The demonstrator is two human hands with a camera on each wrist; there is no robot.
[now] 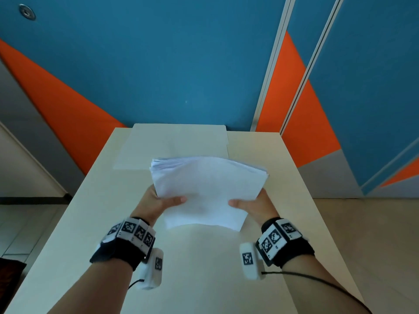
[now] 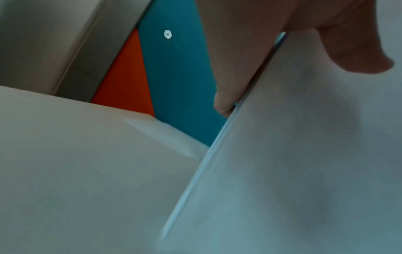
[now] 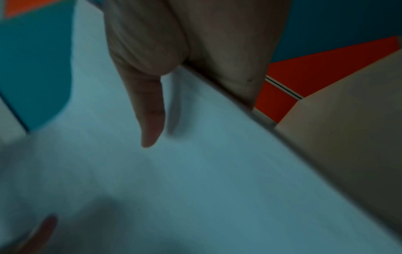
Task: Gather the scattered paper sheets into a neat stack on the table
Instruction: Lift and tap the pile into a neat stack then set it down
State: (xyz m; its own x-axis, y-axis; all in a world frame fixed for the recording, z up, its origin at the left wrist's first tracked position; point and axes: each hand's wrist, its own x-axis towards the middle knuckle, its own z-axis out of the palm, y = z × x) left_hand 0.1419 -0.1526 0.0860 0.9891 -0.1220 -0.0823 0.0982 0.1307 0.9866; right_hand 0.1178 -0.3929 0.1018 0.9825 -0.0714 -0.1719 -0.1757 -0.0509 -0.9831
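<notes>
Two hands hold one stack of white paper sheets [image 1: 204,191] up over the pale worktop [image 1: 260,155]. The left hand [image 1: 156,202] grips the left side of the stack, with its thumb on top and its fingers tucked under. The right hand [image 1: 254,206] grips the right side the same way, thumb on top. The far end of the stack is fanned out a little, so the edges of many sheets show there (they do not line up yet). The near end hangs down close to the worktop, but I cannot tell if it touches. In the left wrist view, the thumb [image 2: 356,51] presses on the top sheet and a finger lies under the edge. In the right wrist view, the thumb [image 3: 150,116] lies flat on the paper too. A flat cream folder [image 1: 176,143] lies on the worktop past the stack, near the far edge. Behind the worktop stands a blue and orange wall [image 1: 158,64].
</notes>
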